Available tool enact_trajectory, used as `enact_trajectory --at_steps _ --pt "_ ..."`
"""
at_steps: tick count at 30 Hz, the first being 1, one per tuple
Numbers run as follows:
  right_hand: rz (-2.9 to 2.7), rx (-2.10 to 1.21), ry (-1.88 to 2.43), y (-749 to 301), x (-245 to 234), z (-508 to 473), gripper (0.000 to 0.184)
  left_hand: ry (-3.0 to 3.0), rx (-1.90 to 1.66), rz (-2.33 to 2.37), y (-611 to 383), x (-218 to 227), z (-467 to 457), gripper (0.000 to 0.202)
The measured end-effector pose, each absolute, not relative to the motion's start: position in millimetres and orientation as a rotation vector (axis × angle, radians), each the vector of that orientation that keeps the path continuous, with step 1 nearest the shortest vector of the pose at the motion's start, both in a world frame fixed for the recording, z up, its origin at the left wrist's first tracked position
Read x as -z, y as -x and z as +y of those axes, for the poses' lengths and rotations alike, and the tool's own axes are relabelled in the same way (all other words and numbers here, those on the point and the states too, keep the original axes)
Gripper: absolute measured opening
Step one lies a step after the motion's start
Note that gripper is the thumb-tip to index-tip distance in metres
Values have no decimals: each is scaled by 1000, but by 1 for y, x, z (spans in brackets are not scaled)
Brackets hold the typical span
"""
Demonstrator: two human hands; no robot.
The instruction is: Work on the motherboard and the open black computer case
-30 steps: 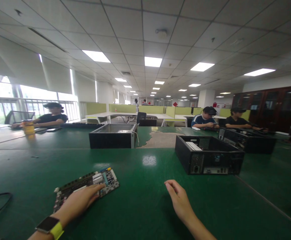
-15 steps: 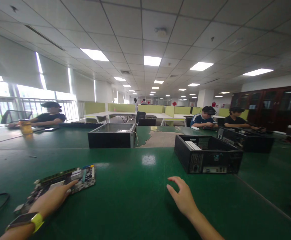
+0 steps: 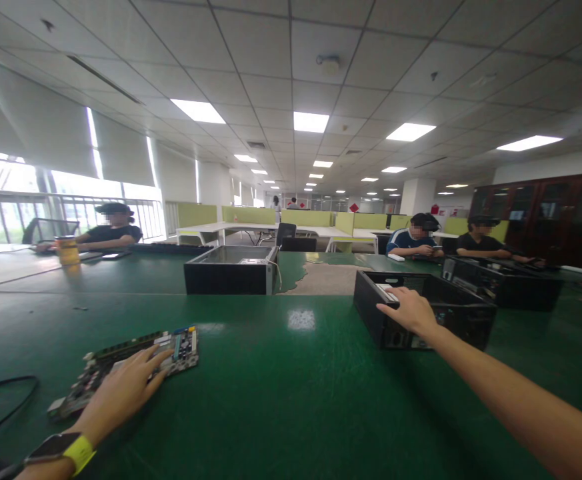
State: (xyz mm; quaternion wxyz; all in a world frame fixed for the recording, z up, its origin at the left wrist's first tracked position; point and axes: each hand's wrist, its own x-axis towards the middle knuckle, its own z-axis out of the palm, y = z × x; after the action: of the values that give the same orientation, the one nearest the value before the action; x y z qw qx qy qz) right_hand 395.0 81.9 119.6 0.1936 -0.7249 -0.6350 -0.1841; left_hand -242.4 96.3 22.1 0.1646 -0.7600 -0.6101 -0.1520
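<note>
A computer motherboard (image 3: 185,347) lies on the green tabletop at the left. Over it rests my left hand (image 3: 125,390), fingers stretched out flat and not wrapped round the board; it covers part of the board's middle. My right hand (image 3: 411,311) reaches out to the near left corner of an open black computer case (image 3: 368,320). Its fingers are apart at the rim; whether they touch the metal I cannot tell. Inside the case, a white part (image 3: 387,291) shows just beyond my fingertips.
Another computer case (image 3: 228,279) stands further back, left of centre, and one more (image 3: 525,287) at the far right. A black cable (image 3: 5,380) lies at the left edge. A jar of amber liquid (image 3: 67,252) stands at the back left. Several people sit beyond the table.
My right hand has moved forward and right, from above the bare tabletop to the case's near left corner. My left hand stays over the motherboard, its fingers now spread more. The view has shifted slightly.
</note>
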Motion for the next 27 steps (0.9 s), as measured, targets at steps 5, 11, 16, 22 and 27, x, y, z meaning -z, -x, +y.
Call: enact_trajectory --at_steps 5,11,16,22,27 --pt "-1690 484 2235 -407 -126 88 75 2169 461 -1733 238 -29 89 57" --pt "-1619 361 2456 -418 -120 91 87 2213 480 -1714 238 -31 85 55" --pt "-1635 395 2421 -418 -112 96 91 2232 499 -1653 231 -25 88 55" --pt "-1546 462 2432 -410 -109 101 83 2250 533 -1634 214 -26 84 55" --pt "-1546 514 2427 -409 -112 99 77 2256 497 -1664 201 -31 77 53"
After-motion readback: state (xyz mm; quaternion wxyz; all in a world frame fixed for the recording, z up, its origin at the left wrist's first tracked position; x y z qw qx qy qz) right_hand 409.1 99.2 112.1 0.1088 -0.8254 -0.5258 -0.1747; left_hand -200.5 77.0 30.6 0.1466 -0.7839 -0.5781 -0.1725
